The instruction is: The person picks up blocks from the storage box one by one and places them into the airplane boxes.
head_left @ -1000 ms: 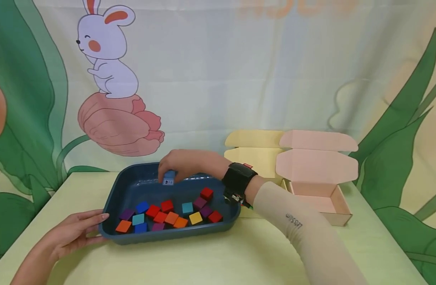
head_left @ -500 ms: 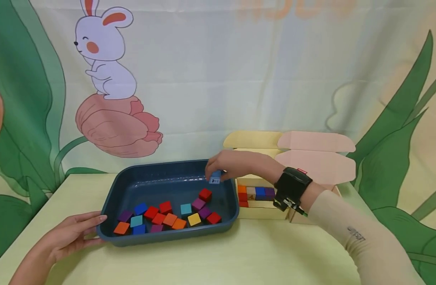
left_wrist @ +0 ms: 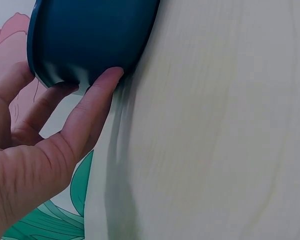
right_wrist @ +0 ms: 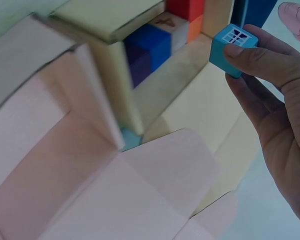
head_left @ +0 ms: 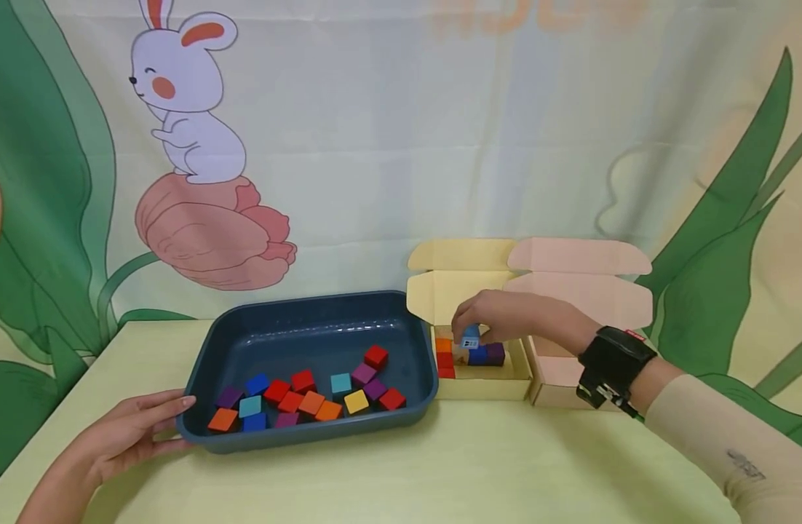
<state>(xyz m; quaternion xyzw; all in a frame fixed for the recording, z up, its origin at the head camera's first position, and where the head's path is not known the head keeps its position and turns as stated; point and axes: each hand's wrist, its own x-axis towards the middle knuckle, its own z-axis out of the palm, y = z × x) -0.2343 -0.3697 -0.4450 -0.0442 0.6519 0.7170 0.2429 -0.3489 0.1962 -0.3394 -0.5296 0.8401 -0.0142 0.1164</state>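
My left hand holds the left end of a dark blue tray, a digit at its rim and others against its outer wall. In the left wrist view, fingertips touch the tray's outside. Several coloured cubes, among them a yellow cube and an orange cube, lie inside it. My right hand pinches a light blue cube between thumb and fingers, over the yellow box. A dark printed mark shows on the cube's face. In that box sit red and orange cubes, a blue one and a purple one.
An open pink box stands right beside the yellow one, its lid raised toward the curtain. Behind the table hangs a printed curtain with a rabbit and leaves. The tray's right end is close to the yellow box.
My right hand has carried the light blue cube from over the tray rightward to above the yellow box. My left hand stays at the tray's left end.
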